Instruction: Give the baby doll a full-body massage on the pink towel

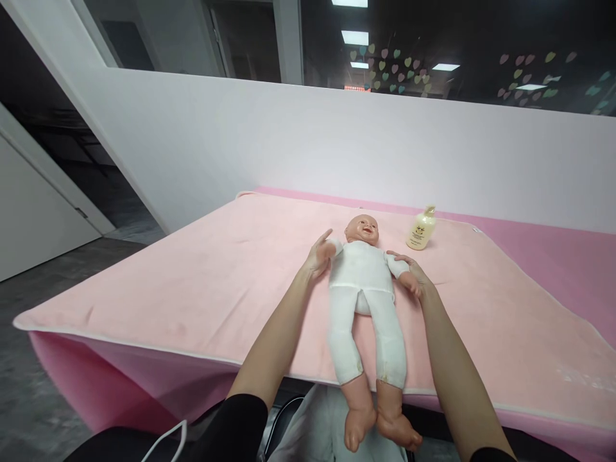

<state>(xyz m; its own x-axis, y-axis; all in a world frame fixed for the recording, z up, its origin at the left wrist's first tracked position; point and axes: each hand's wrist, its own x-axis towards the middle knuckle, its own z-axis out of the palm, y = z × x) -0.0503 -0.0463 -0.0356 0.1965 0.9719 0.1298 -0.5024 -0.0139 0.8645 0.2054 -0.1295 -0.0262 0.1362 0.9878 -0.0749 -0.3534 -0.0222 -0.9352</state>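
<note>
A baby doll (363,273) with a white cloth body lies face up on the pink blanket (206,269), its head away from me and its feet over the near edge. My left hand (319,255) is at the doll's arm on the left, its index finger stretched out and the doll's small hand against it. On the other side, my right hand (414,269) lies along the doll's other arm, fingers extended over the sleeve and not wrapped round it. Part of each hand is hidden by the doll's arms.
A pale yellow pump bottle (421,230) stands beyond my right hand. Behind the table rises a white wall (289,141) with dark windows above. The blanket's near edge hangs close to my lap. A white cable (168,436) shows at the bottom left.
</note>
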